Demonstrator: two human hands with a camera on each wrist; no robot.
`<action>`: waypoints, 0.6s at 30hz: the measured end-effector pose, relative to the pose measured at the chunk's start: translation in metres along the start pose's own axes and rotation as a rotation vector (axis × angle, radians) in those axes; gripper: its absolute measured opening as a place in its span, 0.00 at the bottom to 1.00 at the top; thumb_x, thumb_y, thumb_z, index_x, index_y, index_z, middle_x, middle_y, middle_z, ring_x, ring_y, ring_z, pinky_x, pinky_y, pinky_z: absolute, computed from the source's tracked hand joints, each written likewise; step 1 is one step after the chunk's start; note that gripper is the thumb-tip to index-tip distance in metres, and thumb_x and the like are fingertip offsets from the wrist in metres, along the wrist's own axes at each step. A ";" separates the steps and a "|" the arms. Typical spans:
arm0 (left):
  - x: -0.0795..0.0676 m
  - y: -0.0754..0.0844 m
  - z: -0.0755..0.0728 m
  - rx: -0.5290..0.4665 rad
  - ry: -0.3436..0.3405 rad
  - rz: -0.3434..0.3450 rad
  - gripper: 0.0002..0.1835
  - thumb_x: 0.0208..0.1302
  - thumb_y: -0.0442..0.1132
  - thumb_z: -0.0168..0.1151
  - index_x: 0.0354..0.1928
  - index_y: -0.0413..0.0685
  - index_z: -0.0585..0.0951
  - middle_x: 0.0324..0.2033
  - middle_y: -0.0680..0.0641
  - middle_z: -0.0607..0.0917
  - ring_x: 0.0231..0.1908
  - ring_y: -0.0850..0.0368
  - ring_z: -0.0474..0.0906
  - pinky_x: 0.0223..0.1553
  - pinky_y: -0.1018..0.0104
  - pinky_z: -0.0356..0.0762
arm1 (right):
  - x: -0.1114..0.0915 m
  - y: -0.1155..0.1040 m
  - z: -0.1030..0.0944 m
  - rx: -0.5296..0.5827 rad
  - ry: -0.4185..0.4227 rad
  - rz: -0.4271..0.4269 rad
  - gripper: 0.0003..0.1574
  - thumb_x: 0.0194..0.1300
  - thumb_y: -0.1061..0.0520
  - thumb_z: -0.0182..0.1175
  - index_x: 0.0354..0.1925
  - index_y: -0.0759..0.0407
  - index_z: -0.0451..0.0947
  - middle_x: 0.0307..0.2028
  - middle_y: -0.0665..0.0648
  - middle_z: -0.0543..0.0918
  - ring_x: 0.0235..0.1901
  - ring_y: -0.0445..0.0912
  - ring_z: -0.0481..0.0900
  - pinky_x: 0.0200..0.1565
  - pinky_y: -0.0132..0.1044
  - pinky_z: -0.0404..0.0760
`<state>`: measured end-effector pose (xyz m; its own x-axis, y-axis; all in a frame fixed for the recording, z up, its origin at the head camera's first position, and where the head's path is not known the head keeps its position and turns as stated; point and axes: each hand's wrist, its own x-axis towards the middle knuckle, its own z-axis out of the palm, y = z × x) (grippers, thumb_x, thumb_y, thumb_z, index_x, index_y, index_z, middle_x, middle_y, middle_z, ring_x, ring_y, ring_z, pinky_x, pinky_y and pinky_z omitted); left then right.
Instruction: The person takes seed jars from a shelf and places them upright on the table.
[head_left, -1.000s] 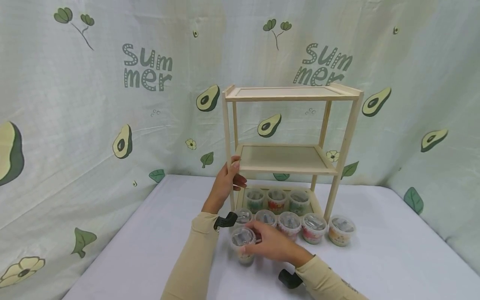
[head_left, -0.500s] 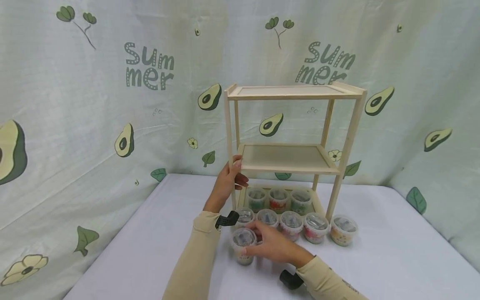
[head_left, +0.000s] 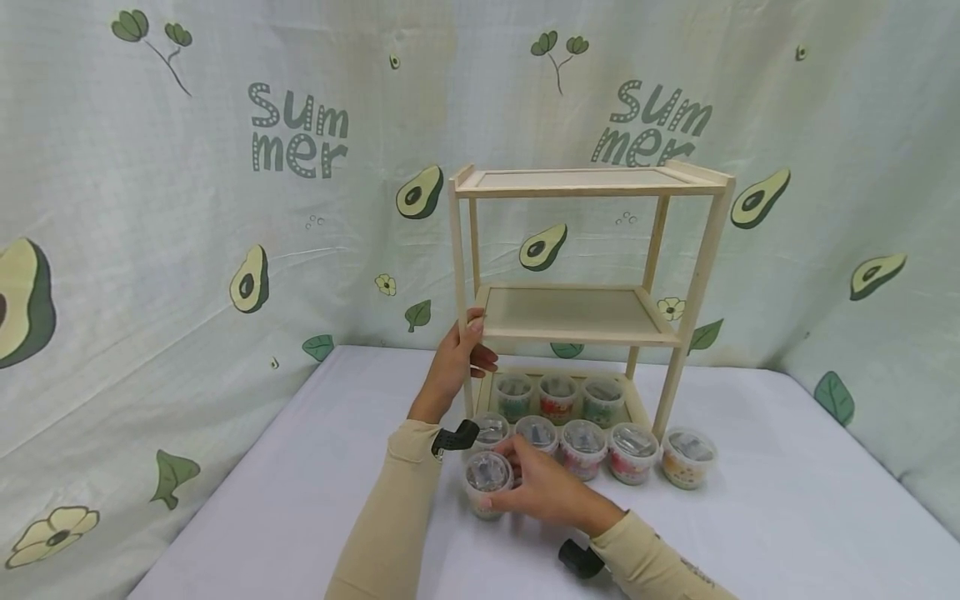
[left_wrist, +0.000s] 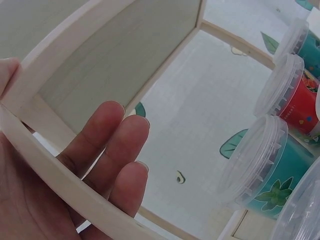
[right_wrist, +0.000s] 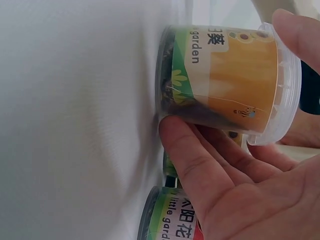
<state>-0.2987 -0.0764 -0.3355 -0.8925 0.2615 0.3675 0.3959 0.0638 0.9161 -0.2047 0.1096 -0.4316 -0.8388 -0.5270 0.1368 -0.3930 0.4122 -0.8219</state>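
My left hand (head_left: 448, 367) grips the left front post (head_left: 460, 275) of a pale wooden shelf rack, level with its middle shelf. In the left wrist view the fingers (left_wrist: 125, 145) reach behind the post, thumb at the shelf edge. My right hand (head_left: 543, 487) holds a clear-lidded plastic tub (head_left: 486, 487) between thumb and fingers, in front of the rack's left end. The right wrist view shows that tub's orange label (right_wrist: 240, 80) with a flower print, its base close to the white tablecloth (right_wrist: 75, 125). Behind it stands a row of similar tubs (head_left: 583, 448).
Three tubs (head_left: 557, 398) stand on the rack's bottom shelf, two with green labels and one red. A yellow-labelled tub (head_left: 687, 458) ends the front row, right of the right post (head_left: 693, 308). A printed curtain (head_left: 300, 233) hangs behind the table.
The tub in my right hand has shifted slightly, its base moving a little away from me and less of its side showing. My left hand has kept its grip on the post.
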 end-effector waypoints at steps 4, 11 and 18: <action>-0.006 0.010 0.001 -0.002 -0.007 0.003 0.27 0.82 0.49 0.41 0.76 0.45 0.60 0.38 0.23 0.81 0.40 0.24 0.81 0.39 0.46 0.79 | 0.000 0.000 0.001 -0.014 0.010 0.002 0.40 0.57 0.43 0.75 0.56 0.59 0.67 0.45 0.50 0.81 0.47 0.43 0.80 0.46 0.37 0.77; -0.004 0.009 0.000 -0.004 -0.012 -0.006 0.27 0.82 0.49 0.41 0.76 0.45 0.61 0.39 0.23 0.81 0.40 0.25 0.81 0.39 0.47 0.79 | 0.000 -0.003 0.002 -0.037 0.028 0.009 0.40 0.57 0.42 0.75 0.57 0.60 0.68 0.44 0.51 0.81 0.45 0.43 0.80 0.44 0.38 0.77; 0.012 -0.021 -0.003 -0.011 -0.010 -0.013 0.29 0.81 0.55 0.41 0.77 0.52 0.60 0.39 0.25 0.82 0.40 0.26 0.82 0.38 0.50 0.78 | 0.000 -0.005 0.003 -0.062 0.047 0.014 0.42 0.56 0.40 0.75 0.56 0.60 0.68 0.43 0.51 0.81 0.44 0.43 0.80 0.44 0.38 0.77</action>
<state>-0.3180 -0.0776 -0.3497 -0.8954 0.2704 0.3538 0.3817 0.0565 0.9226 -0.2012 0.1056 -0.4293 -0.8607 -0.4857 0.1524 -0.4024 0.4657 -0.7882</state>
